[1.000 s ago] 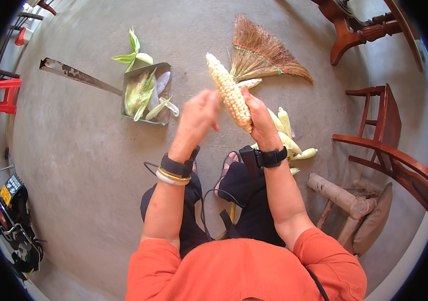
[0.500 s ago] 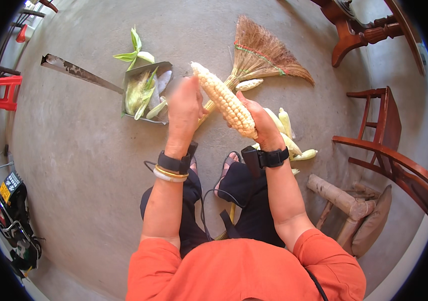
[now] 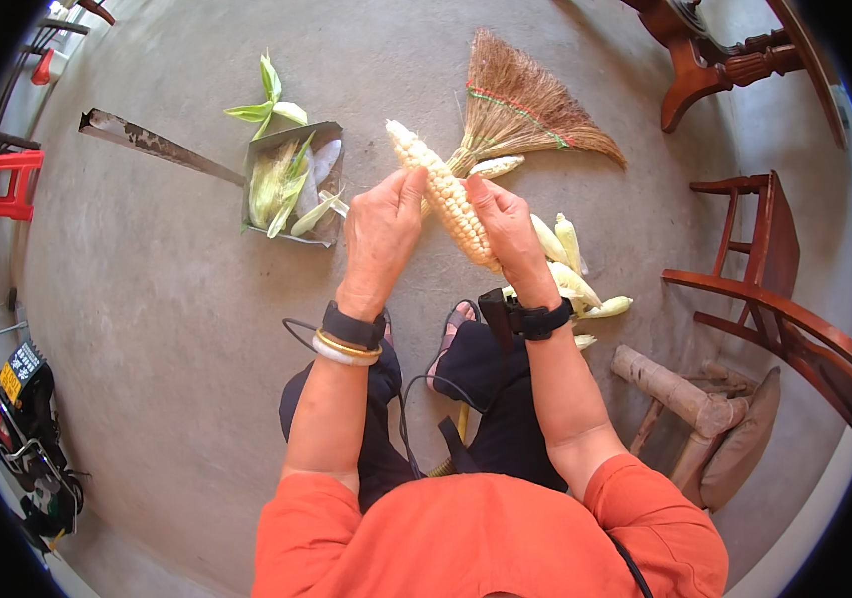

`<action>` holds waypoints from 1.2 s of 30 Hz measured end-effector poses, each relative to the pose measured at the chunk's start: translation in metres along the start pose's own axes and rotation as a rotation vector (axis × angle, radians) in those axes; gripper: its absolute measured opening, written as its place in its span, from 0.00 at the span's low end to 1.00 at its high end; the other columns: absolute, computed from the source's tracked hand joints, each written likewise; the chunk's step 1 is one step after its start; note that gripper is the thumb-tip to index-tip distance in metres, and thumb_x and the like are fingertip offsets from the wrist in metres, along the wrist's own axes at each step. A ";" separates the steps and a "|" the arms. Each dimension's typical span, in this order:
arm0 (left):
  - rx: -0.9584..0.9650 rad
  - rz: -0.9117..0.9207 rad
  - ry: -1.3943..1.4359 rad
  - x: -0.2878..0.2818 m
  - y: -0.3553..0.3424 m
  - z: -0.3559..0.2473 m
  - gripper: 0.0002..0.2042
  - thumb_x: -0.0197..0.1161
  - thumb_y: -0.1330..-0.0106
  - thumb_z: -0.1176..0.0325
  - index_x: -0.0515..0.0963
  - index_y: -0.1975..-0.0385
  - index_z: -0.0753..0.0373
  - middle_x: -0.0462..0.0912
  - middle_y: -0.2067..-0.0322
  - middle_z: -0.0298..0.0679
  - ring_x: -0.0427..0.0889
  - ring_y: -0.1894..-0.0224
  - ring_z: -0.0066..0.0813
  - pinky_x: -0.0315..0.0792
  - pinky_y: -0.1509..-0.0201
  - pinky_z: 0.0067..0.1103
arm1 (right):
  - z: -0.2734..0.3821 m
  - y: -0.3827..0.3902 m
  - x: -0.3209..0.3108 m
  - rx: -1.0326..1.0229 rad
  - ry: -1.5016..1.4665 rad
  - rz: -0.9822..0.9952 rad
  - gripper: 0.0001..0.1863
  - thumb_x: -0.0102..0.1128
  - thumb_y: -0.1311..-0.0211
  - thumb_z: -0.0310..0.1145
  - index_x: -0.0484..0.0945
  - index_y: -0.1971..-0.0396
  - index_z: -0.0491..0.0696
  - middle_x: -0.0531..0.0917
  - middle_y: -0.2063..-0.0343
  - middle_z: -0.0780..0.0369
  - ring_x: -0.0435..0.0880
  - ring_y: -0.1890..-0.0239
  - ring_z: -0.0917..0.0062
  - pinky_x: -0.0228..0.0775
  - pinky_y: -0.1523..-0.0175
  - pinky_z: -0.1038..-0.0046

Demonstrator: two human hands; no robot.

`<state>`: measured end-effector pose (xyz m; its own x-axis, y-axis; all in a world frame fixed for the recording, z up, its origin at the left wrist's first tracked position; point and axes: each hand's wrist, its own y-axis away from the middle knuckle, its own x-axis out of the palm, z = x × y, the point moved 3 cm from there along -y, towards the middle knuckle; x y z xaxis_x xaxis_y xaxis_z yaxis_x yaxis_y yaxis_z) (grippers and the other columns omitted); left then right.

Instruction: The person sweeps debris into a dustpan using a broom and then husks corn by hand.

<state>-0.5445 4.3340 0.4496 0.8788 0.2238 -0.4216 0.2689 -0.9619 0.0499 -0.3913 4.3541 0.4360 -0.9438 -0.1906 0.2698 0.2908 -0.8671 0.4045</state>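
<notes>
I hold a husked pale-yellow corn cob (image 3: 440, 186) out in front of me, tilted with its tip up and to the left. My right hand (image 3: 507, 231) grips its lower end. My left hand (image 3: 382, 234) is closed on its middle, thumb against the kernels. Behind my right wrist, several more pale corn ears (image 3: 572, 264) lie on the concrete floor. A metal dustpan (image 3: 327, 137) filled with green husks sits to the left of the cob.
A straw broom (image 3: 520, 113) lies beyond the cob. The dustpan's long handle (image 3: 152, 146) runs off to the left. Wooden chairs (image 3: 767, 289) stand at the right, a red stool (image 3: 13, 183) at the far left, a machine (image 3: 25, 424) at lower left.
My left hand came back from over the dustpan to the cob and took hold of it. The cob has tilted and shifted slightly left.
</notes>
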 end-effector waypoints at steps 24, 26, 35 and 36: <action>-0.150 0.066 0.319 -0.011 -0.005 0.014 0.13 0.49 0.31 0.60 0.71 0.67 0.64 0.75 0.80 0.34 0.77 0.79 0.19 0.72 0.78 0.15 | -0.003 -0.001 0.002 -0.014 0.081 -0.047 0.23 0.51 0.36 0.47 0.77 0.58 0.40 0.80 0.70 0.68 0.74 0.71 0.90 0.66 0.68 0.87; -0.184 0.022 0.418 -0.015 -0.007 0.011 0.14 0.49 0.31 0.58 0.70 0.63 0.64 0.76 0.77 0.35 0.79 0.77 0.21 0.73 0.77 0.15 | -0.001 -0.001 0.001 -0.036 0.042 -0.060 0.21 0.52 0.36 0.46 0.76 0.57 0.40 0.80 0.70 0.68 0.74 0.70 0.90 0.67 0.67 0.86; -0.329 0.211 0.493 0.000 -0.004 0.015 0.21 0.56 0.36 0.53 0.69 0.56 0.67 0.77 0.63 0.39 0.78 0.63 0.23 0.76 0.66 0.19 | -0.003 0.004 0.014 -0.045 -0.034 -0.043 0.15 0.62 0.42 0.35 0.77 0.61 0.40 0.81 0.69 0.64 0.77 0.69 0.87 0.69 0.63 0.85; -0.318 0.201 0.506 -0.003 -0.005 0.012 0.19 0.54 0.35 0.54 0.69 0.54 0.65 0.75 0.61 0.38 0.78 0.60 0.24 0.78 0.62 0.21 | -0.006 0.003 0.010 -0.024 -0.065 -0.040 0.14 0.62 0.43 0.34 0.77 0.61 0.40 0.81 0.69 0.65 0.77 0.69 0.87 0.69 0.63 0.85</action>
<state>-0.5528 4.3362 0.4395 0.9811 0.1651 0.1009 0.1148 -0.9165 0.3831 -0.4011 4.3472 0.4350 -0.9422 -0.1264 0.3104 0.2489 -0.8842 0.3953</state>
